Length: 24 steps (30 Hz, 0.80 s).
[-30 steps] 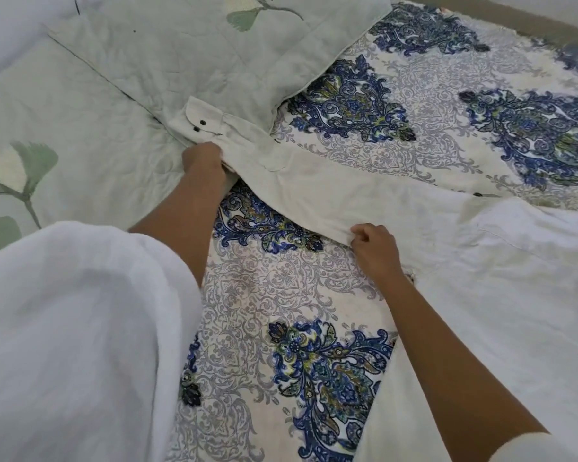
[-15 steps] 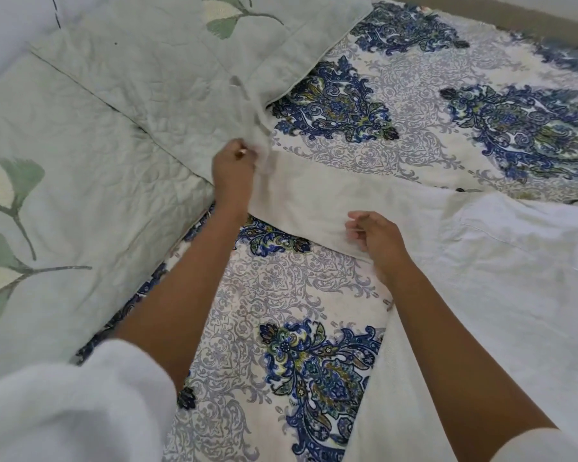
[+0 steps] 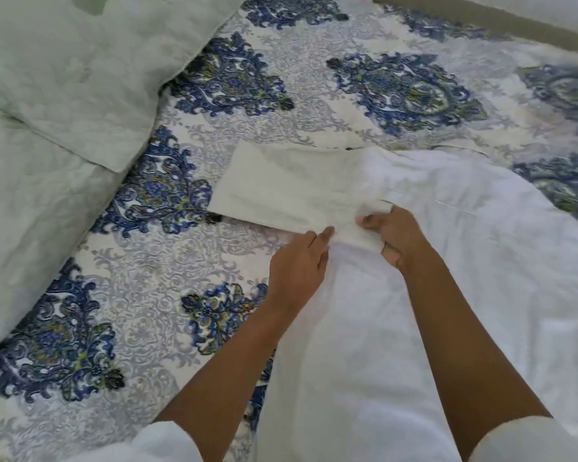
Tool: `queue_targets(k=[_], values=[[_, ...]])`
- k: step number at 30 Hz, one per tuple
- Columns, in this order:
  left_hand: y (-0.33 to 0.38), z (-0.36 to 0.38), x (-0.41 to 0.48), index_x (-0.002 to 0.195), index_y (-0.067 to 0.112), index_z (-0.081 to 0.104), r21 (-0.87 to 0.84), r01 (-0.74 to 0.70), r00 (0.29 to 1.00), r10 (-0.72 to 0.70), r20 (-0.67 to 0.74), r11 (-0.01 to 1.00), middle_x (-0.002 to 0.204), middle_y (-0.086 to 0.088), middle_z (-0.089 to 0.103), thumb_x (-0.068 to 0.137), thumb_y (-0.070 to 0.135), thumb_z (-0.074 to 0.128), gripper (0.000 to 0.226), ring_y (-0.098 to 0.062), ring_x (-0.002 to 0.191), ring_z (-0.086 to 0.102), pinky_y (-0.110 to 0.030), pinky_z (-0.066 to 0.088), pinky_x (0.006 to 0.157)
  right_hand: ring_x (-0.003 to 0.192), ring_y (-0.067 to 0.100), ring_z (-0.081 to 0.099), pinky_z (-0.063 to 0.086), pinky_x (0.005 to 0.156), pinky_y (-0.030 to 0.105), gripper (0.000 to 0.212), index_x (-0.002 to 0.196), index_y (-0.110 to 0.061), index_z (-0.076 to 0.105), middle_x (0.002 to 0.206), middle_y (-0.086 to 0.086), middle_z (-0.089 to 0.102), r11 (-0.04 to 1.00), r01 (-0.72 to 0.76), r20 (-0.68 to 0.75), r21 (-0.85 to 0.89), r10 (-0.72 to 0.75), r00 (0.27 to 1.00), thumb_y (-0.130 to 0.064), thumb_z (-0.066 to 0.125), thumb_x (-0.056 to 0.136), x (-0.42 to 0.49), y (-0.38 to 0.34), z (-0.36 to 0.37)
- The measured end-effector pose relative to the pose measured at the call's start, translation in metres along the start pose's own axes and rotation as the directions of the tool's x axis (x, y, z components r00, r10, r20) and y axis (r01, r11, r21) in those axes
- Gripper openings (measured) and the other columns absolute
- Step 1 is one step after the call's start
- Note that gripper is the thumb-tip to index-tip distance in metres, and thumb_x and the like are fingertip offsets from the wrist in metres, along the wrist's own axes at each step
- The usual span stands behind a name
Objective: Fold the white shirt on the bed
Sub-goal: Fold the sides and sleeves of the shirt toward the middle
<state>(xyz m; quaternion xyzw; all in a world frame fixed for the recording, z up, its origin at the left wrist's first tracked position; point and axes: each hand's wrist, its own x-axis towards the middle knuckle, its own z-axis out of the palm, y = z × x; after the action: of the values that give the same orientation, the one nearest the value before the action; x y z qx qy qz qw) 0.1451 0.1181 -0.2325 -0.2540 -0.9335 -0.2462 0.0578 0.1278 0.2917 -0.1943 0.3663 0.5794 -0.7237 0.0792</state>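
Right hand grips sleeve of white shirt; left hand flat, fingers straight, pressing sleeve's near edge.

Shirt was thin matt white cloth, faintly creased, sheet was smooth printed cloth without sheen, quilt was pale green stitched fabric, puckered and matt, perhaps padded, though blurred

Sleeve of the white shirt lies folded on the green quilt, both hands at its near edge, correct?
No. The head view shows the sleeve on the blue-patterned bedspread, clear of the green quilt; the left hand and right hand are at its near edge.
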Motion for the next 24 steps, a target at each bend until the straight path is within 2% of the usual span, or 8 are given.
queue_targets(k=[4,8,10,13,15,17,21,24], values=[[0.025,0.004,-0.014,0.135,0.012,0.045,-0.141,0.118,0.992,-0.122,-0.021,0.983,0.097,-0.011,0.058,0.087,0.028,0.041,0.051,-0.028,0.085,0.058,-0.034,0.052,0.066,0.078,0.024,0.061,0.052,0.077,0.037,0.033,0.084,-0.013,0.062,0.084,0.009,0.063,0.996,0.058,-0.301,-0.071,-0.077,0.951,0.014,0.065,0.067,-0.015,-0.005,-0.101],[0.030,0.013,-0.012,0.135,0.001,0.040,-0.122,0.312,0.945,-0.321,-0.060,0.942,0.129,-0.025,0.045,0.079,0.015,0.060,0.061,-0.040,0.119,0.043,-0.046,0.038,0.100,0.077,0.024,0.055,0.047,0.060,0.026,0.030,0.079,-0.015,0.060,0.078,0.005,0.058,0.986,0.035,-0.472,-0.164,-0.109,0.875,0.012,0.066,0.067,-0.034,-0.010,-0.190],[0.029,0.019,-0.004,0.138,-0.003,0.036,-0.045,0.391,0.920,-0.393,-0.017,0.919,0.137,-0.028,0.038,0.074,0.009,0.069,0.073,-0.044,0.126,0.037,-0.050,0.032,0.104,0.076,0.022,0.053,0.044,0.057,0.021,0.028,0.083,-0.011,0.059,0.081,0.006,0.057,0.982,0.017,-0.523,-0.189,-0.115,0.845,0.011,0.067,0.068,-0.038,-0.009,-0.220],[0.023,0.027,0.008,0.142,-0.004,0.025,-0.010,0.465,0.884,-0.463,0.071,0.885,0.143,-0.028,0.028,0.074,0.007,0.070,0.083,-0.045,0.130,0.030,-0.049,0.029,0.107,0.083,0.020,0.050,0.042,0.061,0.028,0.026,0.086,-0.009,0.058,0.091,0.010,0.055,0.980,-0.027,-0.594,-0.198,-0.098,0.798,0.007,0.068,0.069,-0.032,-0.004,-0.255],[0.022,0.032,0.013,0.145,-0.003,0.019,0.008,0.500,0.860,-0.498,0.117,0.866,0.146,-0.027,0.025,0.076,0.009,0.070,0.086,-0.044,0.132,0.028,-0.047,0.027,0.107,0.088,0.020,0.052,0.045,0.070,0.030,0.030,0.095,-0.008,0.063,0.097,0.010,0.056,0.980,-0.051,-0.651,-0.190,-0.087,0.754,0.005,0.069,0.069,-0.026,0.001,-0.279],[0.025,0.037,0.016,0.146,-0.001,0.017,0.039,0.522,0.840,-0.522,0.148,0.852,0.146,-0.026,0.025,0.080,0.011,0.067,0.084,-0.044,0.133,0.028,-0.050,0.028,0.106,0.101,0.025,0.058,0.049,0.088,0.034,0.049,0.119,-0.003,0.059,0.113,0.012,0.060,0.975,-0.107,-0.723,-0.195,-0.069,0.687,0.003,0.070,0.071,-0.023,0.004,-0.304],[0.035,0.047,0.014,0.145,0.002,0.025,0.124,0.443,0.868,-0.460,0.186,0.888,0.141,-0.026,0.036,0.085,0.014,0.062,0.072,-0.043,0.129,0.034,-0.054,0.031,0.102,0.113,0.032,0.057,0.048,0.096,0.042,0.044,0.119,0.000,0.059,0.123,0.018,0.061,0.945,-0.219,-0.837,-0.241,-0.088,0.540,0.000,0.063,0.075,-0.029,0.013,-0.347],[0.043,0.055,0.017,0.144,0.002,0.029,0.158,0.388,0.890,-0.413,0.193,0.908,0.141,-0.024,0.037,0.088,0.015,0.057,0.064,-0.042,0.128,0.035,-0.054,0.032,0.101,0.118,0.031,0.053,0.044,0.099,0.040,0.042,0.121,-0.009,0.056,0.126,0.015,0.058,0.892,-0.271,-0.817,-0.362,-0.164,0.553,-0.007,0.058,0.080,-0.035,0.019,-0.341]])
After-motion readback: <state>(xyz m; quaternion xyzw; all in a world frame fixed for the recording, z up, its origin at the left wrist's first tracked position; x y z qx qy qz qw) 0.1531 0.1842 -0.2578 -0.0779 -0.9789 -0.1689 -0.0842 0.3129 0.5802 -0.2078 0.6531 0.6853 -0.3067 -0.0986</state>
